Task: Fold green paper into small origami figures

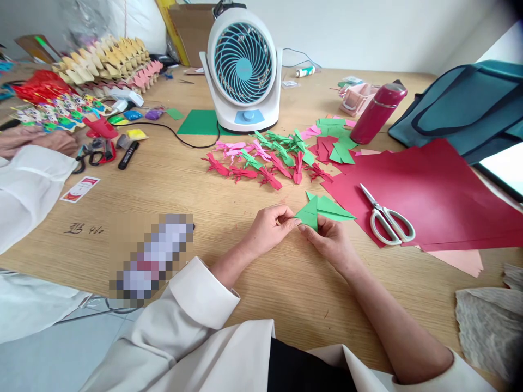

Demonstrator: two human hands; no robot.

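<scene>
Between my two hands is a piece of green folded paper [309, 213] with a pointed top. My left hand [274, 223] pinches its left corner between thumb and fingers. My right hand [330, 239] grips its lower right edge, thumb in front and fingers partly hidden behind. Just beyond lies another green paper piece [333, 207] with a long point to the right; whether it touches the held one I cannot tell. Farther back spreads a group of small folded paper figures [269, 177] in red, pink and green.
White-handled scissors [388, 218] lie on large red sheets [441, 190] at right. A red bottle [376, 114] and teal bag [461, 103] stand behind. A fan [245, 68] stands at the back. A black marker [128, 155] and another person's white sleeve [32, 185] are at left.
</scene>
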